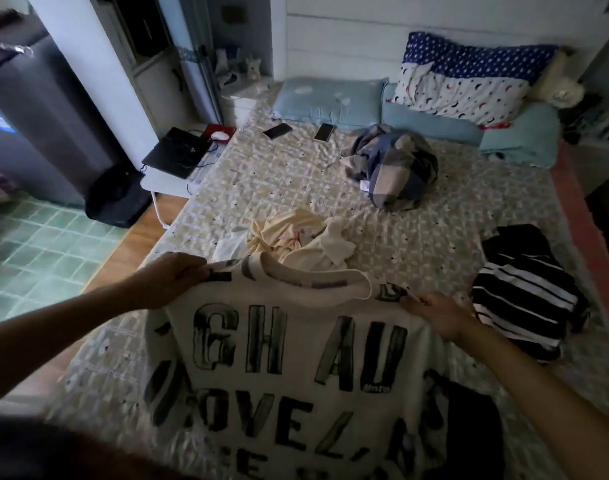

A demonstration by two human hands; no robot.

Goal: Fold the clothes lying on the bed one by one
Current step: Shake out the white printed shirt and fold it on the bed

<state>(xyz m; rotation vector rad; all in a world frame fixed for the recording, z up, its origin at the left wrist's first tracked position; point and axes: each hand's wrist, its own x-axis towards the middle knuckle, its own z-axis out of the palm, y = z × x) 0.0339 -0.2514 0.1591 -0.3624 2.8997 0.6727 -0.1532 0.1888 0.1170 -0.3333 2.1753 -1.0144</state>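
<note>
A white T-shirt (296, 362) with big black letters hangs spread in front of me over the near part of the bed (261, 174). My left hand (173, 277) pinches its left shoulder and my right hand (434, 315) pinches its right shoulder. Beyond the collar lies a crumpled cream garment (296, 239). A blue and beige checked garment (393, 166) is bunched up further back. A black and white striped garment (525, 292) lies at the right, under a dark one.
Two phones (278, 130) lie near the light blue pillows (331, 100) at the head of the bed. A small white table with a laptop (178, 152) stands at the left bed edge, a black bag (117, 195) on the floor beside it.
</note>
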